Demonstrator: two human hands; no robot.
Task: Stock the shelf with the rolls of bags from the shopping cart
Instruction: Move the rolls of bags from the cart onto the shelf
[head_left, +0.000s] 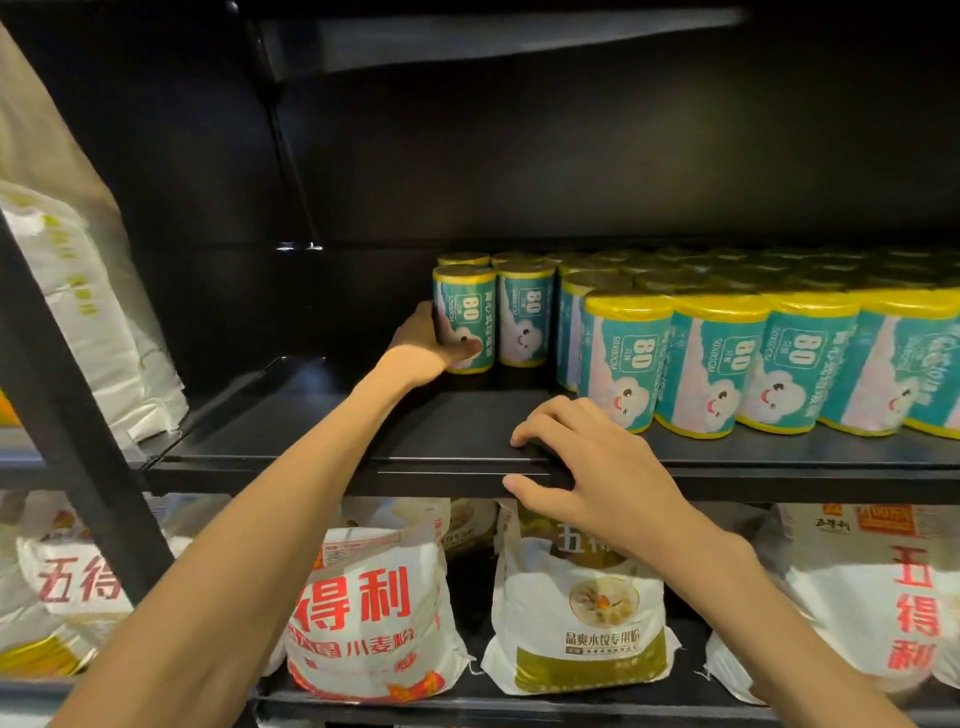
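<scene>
Several teal-and-yellow rolls of bags (696, 358) stand upright in rows on the black shelf (322, 415), filling its right and rear part. My left hand (426, 348) grips the leftmost roll (465, 317), which stands on the shelf at the left end of a rear row. My right hand (587, 467) rests on the shelf's front edge, fingers on top and thumb under the lip, just left of the front row of rolls. The shopping cart is out of view.
White flour bags (363, 613) and a dumpling-flour bag (582, 613) lie on the lower shelf. More white sacks (88, 312) sit in the neighbouring bay at left, behind a black upright post (62, 374). The left part of the black shelf is bare.
</scene>
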